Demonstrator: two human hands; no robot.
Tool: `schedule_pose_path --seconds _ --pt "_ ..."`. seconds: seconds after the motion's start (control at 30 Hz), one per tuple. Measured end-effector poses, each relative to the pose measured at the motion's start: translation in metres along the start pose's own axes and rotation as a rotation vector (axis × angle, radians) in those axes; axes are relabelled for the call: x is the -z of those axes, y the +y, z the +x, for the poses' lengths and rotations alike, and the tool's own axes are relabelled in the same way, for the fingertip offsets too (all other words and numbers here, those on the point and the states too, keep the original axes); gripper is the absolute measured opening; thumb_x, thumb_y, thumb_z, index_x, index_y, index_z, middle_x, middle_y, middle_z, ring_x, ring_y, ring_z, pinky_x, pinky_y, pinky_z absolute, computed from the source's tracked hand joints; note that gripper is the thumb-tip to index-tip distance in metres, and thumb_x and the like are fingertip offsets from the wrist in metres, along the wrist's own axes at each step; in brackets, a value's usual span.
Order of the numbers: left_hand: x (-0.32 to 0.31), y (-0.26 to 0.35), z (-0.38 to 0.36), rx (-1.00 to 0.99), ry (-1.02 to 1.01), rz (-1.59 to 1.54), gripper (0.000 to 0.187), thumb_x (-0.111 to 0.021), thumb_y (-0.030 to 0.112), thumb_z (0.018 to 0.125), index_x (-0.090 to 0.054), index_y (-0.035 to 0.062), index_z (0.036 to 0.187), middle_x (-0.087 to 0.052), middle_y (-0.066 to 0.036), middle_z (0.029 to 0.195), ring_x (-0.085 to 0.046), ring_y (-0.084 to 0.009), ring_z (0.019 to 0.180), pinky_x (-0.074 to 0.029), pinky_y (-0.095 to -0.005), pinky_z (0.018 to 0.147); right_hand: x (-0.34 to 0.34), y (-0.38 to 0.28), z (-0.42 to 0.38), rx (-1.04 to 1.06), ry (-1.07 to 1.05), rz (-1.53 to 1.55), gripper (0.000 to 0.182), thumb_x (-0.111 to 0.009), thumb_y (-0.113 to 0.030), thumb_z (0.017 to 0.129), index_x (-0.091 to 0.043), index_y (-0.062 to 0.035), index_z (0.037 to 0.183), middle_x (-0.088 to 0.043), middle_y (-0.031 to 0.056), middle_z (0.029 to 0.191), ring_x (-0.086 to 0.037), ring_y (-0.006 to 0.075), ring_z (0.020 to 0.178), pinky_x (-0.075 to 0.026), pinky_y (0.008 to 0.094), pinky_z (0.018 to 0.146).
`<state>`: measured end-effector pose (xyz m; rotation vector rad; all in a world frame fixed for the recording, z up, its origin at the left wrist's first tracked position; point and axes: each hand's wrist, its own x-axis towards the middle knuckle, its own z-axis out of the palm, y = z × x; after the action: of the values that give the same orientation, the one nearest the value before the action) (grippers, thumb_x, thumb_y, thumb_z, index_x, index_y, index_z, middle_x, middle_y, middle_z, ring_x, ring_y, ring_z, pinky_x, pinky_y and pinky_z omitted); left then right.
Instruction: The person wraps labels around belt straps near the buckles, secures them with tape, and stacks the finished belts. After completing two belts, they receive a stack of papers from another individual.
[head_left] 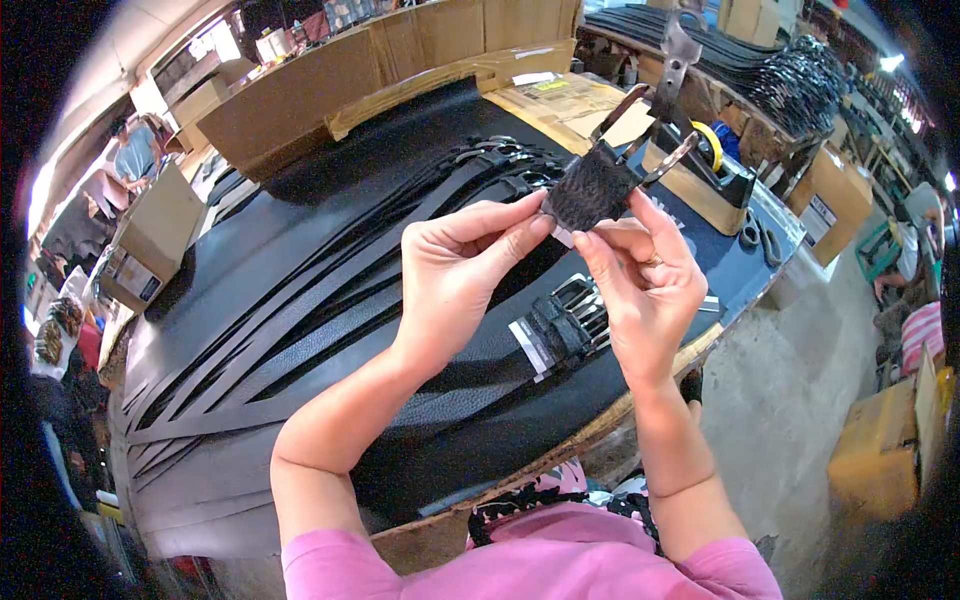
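My left hand (455, 262) pinches the lower left corner of a short black strap piece with a rough, fuzzy face (592, 187). On its right side, my right hand (648, 285) grips the same piece between thumb and fingers. Metal arms, seemingly of a buckle (672, 160), stick out from its upper edge. Both hands hold it raised over the table. Just below, a group of metal buckles on black leather ends (565, 325) lies with pale tags at one side. Long black belt straps (330, 290) fan out to the left, their buckle ends bunched behind my hands.
Black leather sheeting (235, 330) covers the worktable. A cardboard wall (390, 60) runs along its back. Scissors (770, 243) and a tape dispenser (735, 185) sit at the right. Cartons (832, 200) stand by the floor aisle. Other people (135, 155) are at the far left and right.
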<state>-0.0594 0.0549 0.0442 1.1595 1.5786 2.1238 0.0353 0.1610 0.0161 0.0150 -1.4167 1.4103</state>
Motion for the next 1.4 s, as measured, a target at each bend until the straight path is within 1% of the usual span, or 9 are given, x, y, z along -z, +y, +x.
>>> schedule_pose_path --seconds 0.23,0.5,0.57,0.6,0.67,1.0,1.1,1.2,1.4 --pt "0.001 -0.002 0.002 -0.117 -0.08 0.049 0.023 -0.062 -0.004 0.079 -0.063 -0.0025 0.102 -0.062 -0.006 0.089 -0.055 -0.0067 0.078 -0.045 -0.0176 0.069 0.0 -0.003 -0.002 -0.005 0.041 -0.04 0.046 -0.066 0.007 0.074 -0.048 0.007 0.117 -0.063 0.0097 0.082 -0.057 0.0072 0.072 -0.046 0.0175 0.066" --pt "0.003 0.002 0.002 -0.043 -0.086 -0.007 0.025 -0.064 -0.005 0.076 -0.064 -0.0012 0.101 -0.062 -0.006 0.09 -0.056 -0.009 0.081 -0.044 -0.0192 0.075 0.002 0.003 -0.004 -0.029 0.051 -0.071 0.046 -0.067 0.006 0.074 -0.049 0.0046 0.116 -0.064 0.0095 0.081 -0.056 0.0068 0.073 -0.045 0.0182 0.069" --pt "0.003 0.003 0.002 -0.028 -0.103 -0.032 0.026 -0.064 -0.006 0.075 -0.064 -0.0013 0.101 -0.062 -0.006 0.09 -0.056 -0.0091 0.081 -0.044 -0.0193 0.074 0.002 0.007 -0.004 0.031 0.073 -0.039 0.045 -0.068 0.001 0.074 -0.05 0.0044 0.115 -0.066 0.0085 0.083 -0.058 0.0038 0.068 -0.035 0.0127 0.05" --pt "0.003 0.004 0.002 -0.024 -0.1 -0.022 0.026 -0.064 -0.006 0.075 -0.064 -0.0014 0.101 -0.062 -0.006 0.089 -0.057 -0.0091 0.081 -0.045 -0.0192 0.074 0.003 0.007 -0.004 0.031 0.075 -0.041 0.045 -0.068 0.001 0.074 -0.05 0.0044 0.115 -0.066 0.0085 0.083 -0.058 0.0038 0.068 -0.035 0.0127 0.05" --pt "0.002 0.003 0.002 -0.014 -0.101 -0.014 0.027 -0.064 -0.007 0.075 -0.064 -0.0016 0.101 -0.062 -0.006 0.089 -0.057 -0.0091 0.081 -0.045 -0.0192 0.074 0.004 0.005 -0.006 0.009 0.059 -0.069 0.047 -0.068 0.005 0.074 -0.048 0.0041 0.117 -0.064 0.0109 0.082 -0.058 0.0084 0.074 -0.046 0.0193 0.069" --pt "-0.001 0.001 -0.001 -0.059 -0.052 -0.01 0.025 -0.063 -0.004 0.078 -0.062 -0.0023 0.103 -0.062 -0.006 0.091 -0.057 -0.0068 0.08 -0.047 -0.0179 0.069 -0.002 0.001 -0.004 -0.04 0.059 0.038 0.044 -0.067 0.002 0.076 -0.048 0.0054 0.116 -0.063 0.011 0.084 -0.06 0.0114 0.075 -0.049 0.0222 0.068" --pt "-0.002 0.007 -0.003 -0.028 -0.025 -0.029 0.025 -0.064 -0.003 0.078 -0.062 -0.0026 0.103 -0.063 -0.006 0.091 -0.057 -0.0068 0.079 -0.047 -0.0183 0.069 -0.002 0.0 -0.003 -0.127 0.103 0.036 0.038 -0.066 0.001 0.077 -0.051 0.0069 0.111 -0.063 0.0117 0.085 -0.059 0.0093 0.075 -0.044 0.018 0.063" --pt "-0.001 0.008 -0.004 -0.015 -0.017 -0.041 0.025 -0.064 -0.003 0.077 -0.062 -0.0032 0.102 -0.063 -0.007 0.093 -0.058 -0.0079 0.08 -0.047 -0.0196 0.072 0.006 0.006 0.0 -0.161 -0.068 0.073 0.025 -0.064 0.001 0.078 -0.056 0.0073 0.101 -0.061 0.0084 0.083 -0.057 0.0084 0.072 -0.044 0.0182 0.063" --pt "0.001 0.009 -0.001 -0.046 -0.023 -0.017 0.025 -0.064 -0.003 0.078 -0.062 -0.0019 0.102 -0.062 -0.005 0.09 -0.056 -0.0058 0.078 -0.046 -0.017 0.068 0.005 0.002 0.004 -0.001 -0.136 0.02 0.007 -0.065 0.002 0.077 -0.062 0.0056 0.083 -0.06 0.0044 0.081 -0.051 0.0049 0.067 -0.039 0.0156 0.055"
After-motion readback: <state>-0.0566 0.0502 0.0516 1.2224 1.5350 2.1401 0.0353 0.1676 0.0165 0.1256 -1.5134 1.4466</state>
